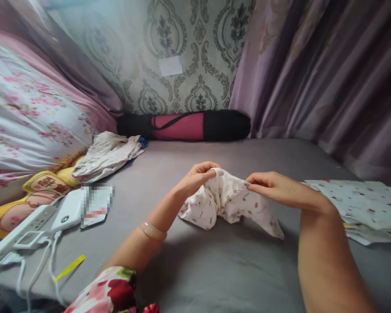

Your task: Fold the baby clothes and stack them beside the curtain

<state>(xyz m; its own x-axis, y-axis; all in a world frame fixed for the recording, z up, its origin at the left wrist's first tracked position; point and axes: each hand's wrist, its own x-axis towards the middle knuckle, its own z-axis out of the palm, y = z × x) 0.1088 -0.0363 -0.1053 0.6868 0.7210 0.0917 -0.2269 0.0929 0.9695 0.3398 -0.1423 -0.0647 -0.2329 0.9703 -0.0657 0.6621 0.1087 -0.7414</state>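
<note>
A white garment with small printed figures (230, 198) is bunched up above the grey bed sheet, its lower parts hanging down to the left and right. My left hand (200, 176) pinches its upper left edge between thumb and fingers. On the other side, my right hand (270, 184) grips the upper right edge, so the cloth is stretched between both hands. Folds hide which part of the garment each hand has. At the right lies a folded stack of white patterned cloth (368, 204), apart from my right hand.
A white power strip (29, 234) with cables, a white power bank (71, 208) and a phone (97, 206) lie at the left. Behind them are a yellow cartoon cushion (35, 195) and crumpled pale clothes (107, 154). A black and red long bag (182, 126) lies along the wall.
</note>
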